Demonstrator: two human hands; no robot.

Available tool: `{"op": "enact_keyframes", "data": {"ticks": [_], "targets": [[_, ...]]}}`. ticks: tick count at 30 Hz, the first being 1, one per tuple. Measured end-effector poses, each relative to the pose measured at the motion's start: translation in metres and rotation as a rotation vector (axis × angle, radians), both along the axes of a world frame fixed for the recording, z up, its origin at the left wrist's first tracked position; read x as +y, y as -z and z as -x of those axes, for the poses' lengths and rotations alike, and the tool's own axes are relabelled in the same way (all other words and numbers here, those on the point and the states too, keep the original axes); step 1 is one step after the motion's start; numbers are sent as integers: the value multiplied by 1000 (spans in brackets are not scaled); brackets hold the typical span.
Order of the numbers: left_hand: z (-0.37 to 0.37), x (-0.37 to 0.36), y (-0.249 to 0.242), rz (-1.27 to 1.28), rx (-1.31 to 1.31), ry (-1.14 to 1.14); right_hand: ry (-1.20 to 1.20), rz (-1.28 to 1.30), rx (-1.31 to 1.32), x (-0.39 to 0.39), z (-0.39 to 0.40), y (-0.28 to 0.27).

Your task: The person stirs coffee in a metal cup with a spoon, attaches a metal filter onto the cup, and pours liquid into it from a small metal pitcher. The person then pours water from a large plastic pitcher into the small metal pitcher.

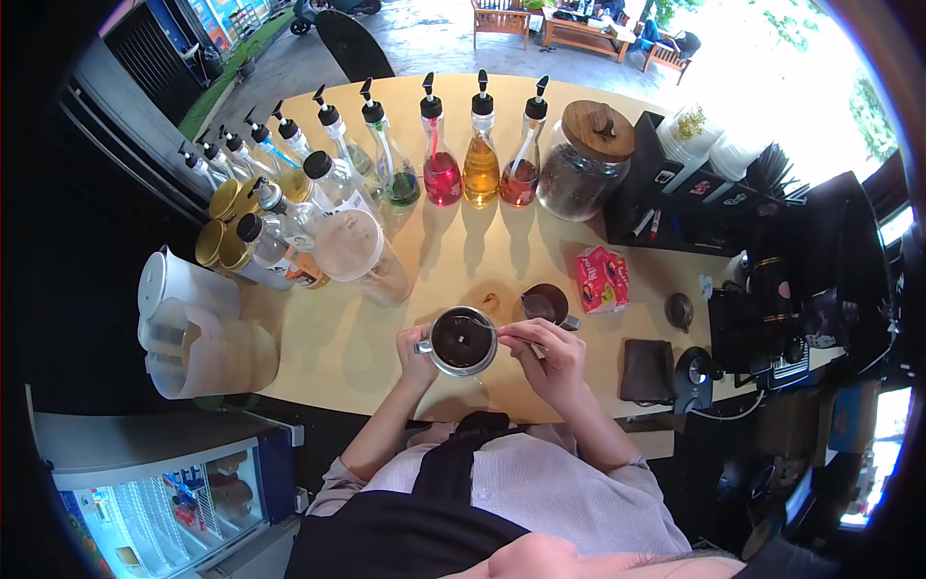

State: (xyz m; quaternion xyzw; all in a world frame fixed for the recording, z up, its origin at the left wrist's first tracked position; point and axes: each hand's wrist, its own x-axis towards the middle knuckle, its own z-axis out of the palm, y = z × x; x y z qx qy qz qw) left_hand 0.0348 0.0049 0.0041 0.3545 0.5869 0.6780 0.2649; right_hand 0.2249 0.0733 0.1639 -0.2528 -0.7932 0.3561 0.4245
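A steel-rimmed mug (pixel 464 365) holding dark liquid is in front of me near the table's front edge. My left hand (pixel 416 359) is closed around its handle on the left side. In my right hand (pixel 548 357), the fingers pinch a thin metal spoon (pixel 490 330) whose far end reaches over the mug's rim; its tip is hard to make out in the dark liquid. Just behind my right hand stands a small pitcher (pixel 546 301), dark inside. A red printed packet (pixel 602 280) lies to its right.
Pump bottles (pixel 481 164) of coloured syrup line the back edge. A wooden-lidded jar (pixel 584 164) and a black cup organizer (pixel 666 207) stand back right. A tall clear container (pixel 371 261) and white pitchers (pixel 188 299) are left. A coffee machine (pixel 772 309) stands right, near a dark folded cloth (pixel 647 371).
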Motion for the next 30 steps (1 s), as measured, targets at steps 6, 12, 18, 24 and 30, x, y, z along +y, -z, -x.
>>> {"op": "enact_keyframes", "data": {"ticks": [6,12,18,24,30], "targets": [[3,1,-6,23,290,31,-33,-48,96,3,5,-3],[0,3,-8,6,187,38,-79,-13,64,2,2,0],[2,0,-14,20,140,94,-70,36,126,-2,3,8],[6,0,-2,30,218,72,-203,56,83,-3,-3,8],[6,-2,-16,63,179,125,-170,56,105,-4,3,6]]}}
